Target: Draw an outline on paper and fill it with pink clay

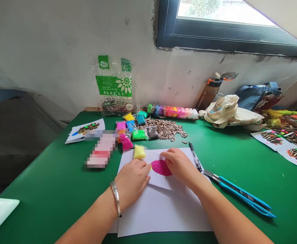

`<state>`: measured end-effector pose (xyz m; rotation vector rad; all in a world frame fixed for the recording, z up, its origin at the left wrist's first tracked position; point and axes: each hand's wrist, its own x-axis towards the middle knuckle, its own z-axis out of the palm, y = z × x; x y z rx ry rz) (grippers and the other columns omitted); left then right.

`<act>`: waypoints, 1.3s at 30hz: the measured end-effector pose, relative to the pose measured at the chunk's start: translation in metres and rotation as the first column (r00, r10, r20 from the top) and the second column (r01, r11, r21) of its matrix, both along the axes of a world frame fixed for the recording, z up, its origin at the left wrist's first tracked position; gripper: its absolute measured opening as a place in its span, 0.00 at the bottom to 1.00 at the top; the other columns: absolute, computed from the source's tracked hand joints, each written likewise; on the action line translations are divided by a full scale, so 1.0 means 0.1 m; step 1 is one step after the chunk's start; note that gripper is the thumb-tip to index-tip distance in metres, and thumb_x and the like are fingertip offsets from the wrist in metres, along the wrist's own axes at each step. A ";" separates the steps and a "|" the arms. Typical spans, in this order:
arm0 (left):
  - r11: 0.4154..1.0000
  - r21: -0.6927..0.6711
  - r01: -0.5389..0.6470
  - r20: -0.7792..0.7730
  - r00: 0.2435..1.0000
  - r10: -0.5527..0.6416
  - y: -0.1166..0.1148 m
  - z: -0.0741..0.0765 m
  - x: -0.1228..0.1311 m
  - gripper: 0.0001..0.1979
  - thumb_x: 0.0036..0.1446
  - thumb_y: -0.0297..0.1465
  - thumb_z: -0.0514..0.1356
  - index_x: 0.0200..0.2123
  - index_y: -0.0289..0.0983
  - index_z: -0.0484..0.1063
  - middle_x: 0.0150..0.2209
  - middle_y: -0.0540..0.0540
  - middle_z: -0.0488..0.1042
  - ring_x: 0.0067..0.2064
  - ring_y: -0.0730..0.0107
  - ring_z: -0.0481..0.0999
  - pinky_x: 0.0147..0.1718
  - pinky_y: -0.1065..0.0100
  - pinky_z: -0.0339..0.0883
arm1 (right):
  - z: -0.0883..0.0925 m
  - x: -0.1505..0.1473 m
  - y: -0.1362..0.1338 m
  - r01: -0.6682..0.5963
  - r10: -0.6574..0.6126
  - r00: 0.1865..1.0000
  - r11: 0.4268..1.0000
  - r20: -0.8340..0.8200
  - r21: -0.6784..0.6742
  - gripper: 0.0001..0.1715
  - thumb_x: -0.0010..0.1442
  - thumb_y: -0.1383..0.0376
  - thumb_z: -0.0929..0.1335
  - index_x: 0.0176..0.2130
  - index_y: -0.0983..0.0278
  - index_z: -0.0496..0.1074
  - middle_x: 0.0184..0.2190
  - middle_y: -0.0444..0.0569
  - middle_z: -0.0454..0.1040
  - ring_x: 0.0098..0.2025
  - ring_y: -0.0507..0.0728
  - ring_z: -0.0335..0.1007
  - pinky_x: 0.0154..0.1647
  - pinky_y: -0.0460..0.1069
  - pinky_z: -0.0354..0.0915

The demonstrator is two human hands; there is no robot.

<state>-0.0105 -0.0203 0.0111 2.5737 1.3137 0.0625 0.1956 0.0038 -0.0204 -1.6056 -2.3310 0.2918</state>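
Head view: flattened magenta clay oval (pixel 160 167) lies formed but bare on white paper (pixel 157 180); left hand (pixel 133 178), right hand (pixel 181 166) beside it, grip impossible to tell.

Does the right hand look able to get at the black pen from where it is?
Probably yes: the black pen lies close beside the right hand, with nothing seen lying over it, though the hand would likely have to leave the pink shape.
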 end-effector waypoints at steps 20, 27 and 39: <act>1.000 -0.018 -0.010 -0.073 0.997 0.009 0.02 0.02 0.00 0.08 0.60 0.29 0.52 0.39 0.39 0.69 0.42 0.44 0.71 0.44 0.59 0.68 0.42 0.60 0.66 | 0.08 -0.01 0.01 0.092 -0.069 0.984 0.986 -0.163 0.139 0.18 0.59 0.74 0.61 0.42 0.63 0.76 0.40 0.51 0.75 0.44 0.59 0.64 0.46 0.52 0.62; 0.999 -0.031 -0.014 -0.086 0.996 0.012 0.00 0.02 -0.02 0.14 0.58 0.28 0.54 0.48 0.41 0.67 0.47 0.45 0.70 0.48 0.58 0.68 0.45 0.58 0.65 | 0.09 0.07 0.02 0.131 -0.118 0.984 0.987 -0.135 0.089 0.18 0.58 0.73 0.61 0.42 0.62 0.76 0.41 0.50 0.75 0.44 0.59 0.64 0.47 0.53 0.61; 0.999 0.002 -0.039 -0.057 0.998 0.039 -0.03 -0.01 -0.02 0.20 0.57 0.30 0.56 0.54 0.42 0.63 0.48 0.45 0.70 0.49 0.57 0.68 0.46 0.55 0.65 | 0.04 0.08 0.04 0.124 -0.124 0.992 0.992 -0.033 -0.008 0.19 0.57 0.74 0.62 0.44 0.62 0.76 0.41 0.51 0.74 0.45 0.58 0.65 0.45 0.50 0.60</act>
